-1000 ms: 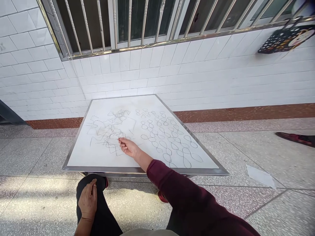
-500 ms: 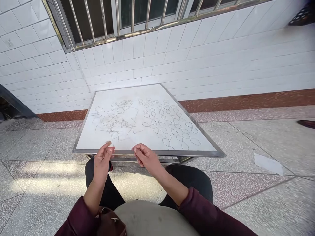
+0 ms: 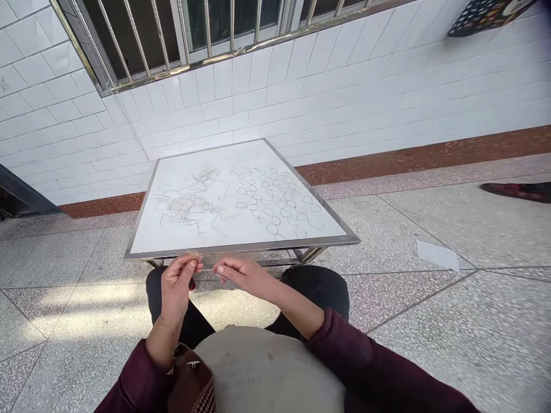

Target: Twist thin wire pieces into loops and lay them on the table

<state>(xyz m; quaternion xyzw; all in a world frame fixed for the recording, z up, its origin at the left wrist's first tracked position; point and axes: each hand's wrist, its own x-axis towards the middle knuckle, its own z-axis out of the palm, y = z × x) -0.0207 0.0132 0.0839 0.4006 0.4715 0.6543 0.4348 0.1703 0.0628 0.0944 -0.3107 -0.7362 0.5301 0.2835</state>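
The left hand (image 3: 175,288) and right hand (image 3: 245,275) are raised just short of the near edge of the white-topped desk (image 3: 241,248), close together above the black-trousered knees (image 3: 318,287), a pose that suits fine work. The left fingers (image 3: 188,263) press together at the tips, perhaps on a pale strand (image 3: 194,254), though it is too thin to be sure; the right fingers (image 3: 221,269) gather likewise. Dark looped strands (image 3: 275,201) and tangled zigzag strands (image 3: 189,201) lie on the desk. The right hand sits nearer the left than earlier, now below the edge.
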